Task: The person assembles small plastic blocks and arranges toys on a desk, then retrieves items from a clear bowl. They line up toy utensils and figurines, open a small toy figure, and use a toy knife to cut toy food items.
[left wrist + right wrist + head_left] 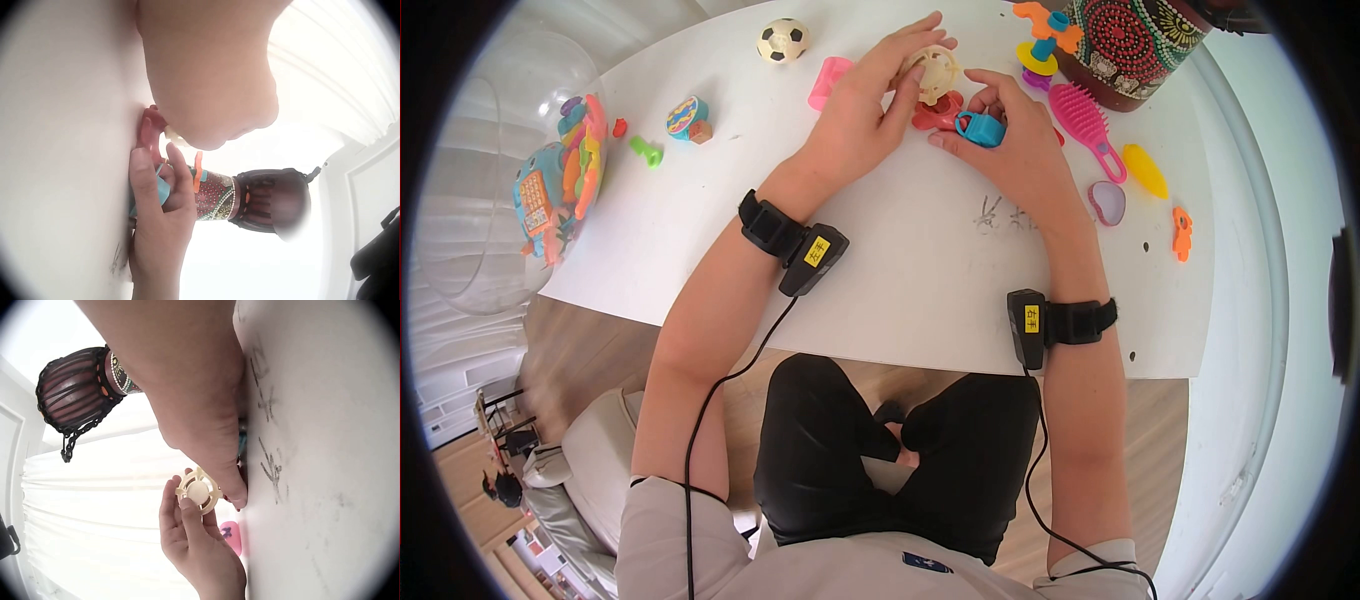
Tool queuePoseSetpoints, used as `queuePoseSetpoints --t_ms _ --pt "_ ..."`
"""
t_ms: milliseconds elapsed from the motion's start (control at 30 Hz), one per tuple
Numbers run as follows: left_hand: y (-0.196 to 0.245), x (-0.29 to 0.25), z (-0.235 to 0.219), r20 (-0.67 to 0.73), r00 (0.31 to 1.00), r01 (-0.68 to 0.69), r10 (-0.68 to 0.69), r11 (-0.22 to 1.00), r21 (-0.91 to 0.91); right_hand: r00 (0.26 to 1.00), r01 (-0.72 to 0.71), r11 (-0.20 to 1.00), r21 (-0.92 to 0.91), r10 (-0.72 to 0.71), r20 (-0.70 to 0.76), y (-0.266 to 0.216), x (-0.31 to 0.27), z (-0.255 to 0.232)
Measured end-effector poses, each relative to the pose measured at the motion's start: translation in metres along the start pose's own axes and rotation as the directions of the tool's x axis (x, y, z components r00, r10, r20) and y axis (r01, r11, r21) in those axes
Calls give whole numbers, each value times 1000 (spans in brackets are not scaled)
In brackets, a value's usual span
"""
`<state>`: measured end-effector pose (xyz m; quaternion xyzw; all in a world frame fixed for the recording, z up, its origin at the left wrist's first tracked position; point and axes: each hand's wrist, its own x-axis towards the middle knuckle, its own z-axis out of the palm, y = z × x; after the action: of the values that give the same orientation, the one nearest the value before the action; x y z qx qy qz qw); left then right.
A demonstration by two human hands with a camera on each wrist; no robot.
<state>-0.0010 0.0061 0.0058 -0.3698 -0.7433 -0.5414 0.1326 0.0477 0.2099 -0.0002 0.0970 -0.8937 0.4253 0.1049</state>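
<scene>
My left hand [852, 112] pinches a cream, spoked, wheel-like plastic toy piece [199, 492], holding it up over the far part of the table. In the left wrist view the back of that hand hides most of the piece. Close by, my right hand [1028, 140] has its thumb and fingers around a small blue plastic toy [982, 130] with a loop on one side, low at the tabletop. A red plastic toy [940, 112] lies between the two hands, beneath the cream piece and beside the blue toy. Behind the left hand stands a pink cup-like toy [830, 82].
The white table [850, 300] holds a toy football [783, 41], a pink hairbrush [1082, 115], a yellow toy [1144, 171] and an orange piece [1182, 235]. A patterned drum [1125, 50] stands at the back right. Far left, a clear container [475, 170] lies beside colourful toys.
</scene>
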Motion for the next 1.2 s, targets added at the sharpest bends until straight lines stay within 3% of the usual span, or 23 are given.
queuePoseSetpoints --t_ms 67,167,300,400,567,900,1200 --pt "0 0 -1 97 995 -37 31 997 69 1000 3 1000 10 -3 6 0 0 -1" --pt "0 -1 -1 128 992 -32 22 996 84 1000 -3 1000 13 3 13 0 0 -1" --pt "-2 -2 -1 116 993 -8 -1 997 71 1000 6 1000 7 -6 3 1 1 0" --pt "-1 -2 0 100 992 -99 83 981 168 1000 -4 1000 2 4 12 -1 1 -1" --pt "4 -4 0 95 995 31 -34 999 33 1000 -2 1000 8 2 9 0 0 0" --pt "-4 -3 0 78 995 -60 55 996 64 1000 2 1000 15 -2 18 -1 0 -1" --pt "0 -6 -1 131 988 71 -78 996 58 1000 12 1000 0 -12 -4 -1 0 0"
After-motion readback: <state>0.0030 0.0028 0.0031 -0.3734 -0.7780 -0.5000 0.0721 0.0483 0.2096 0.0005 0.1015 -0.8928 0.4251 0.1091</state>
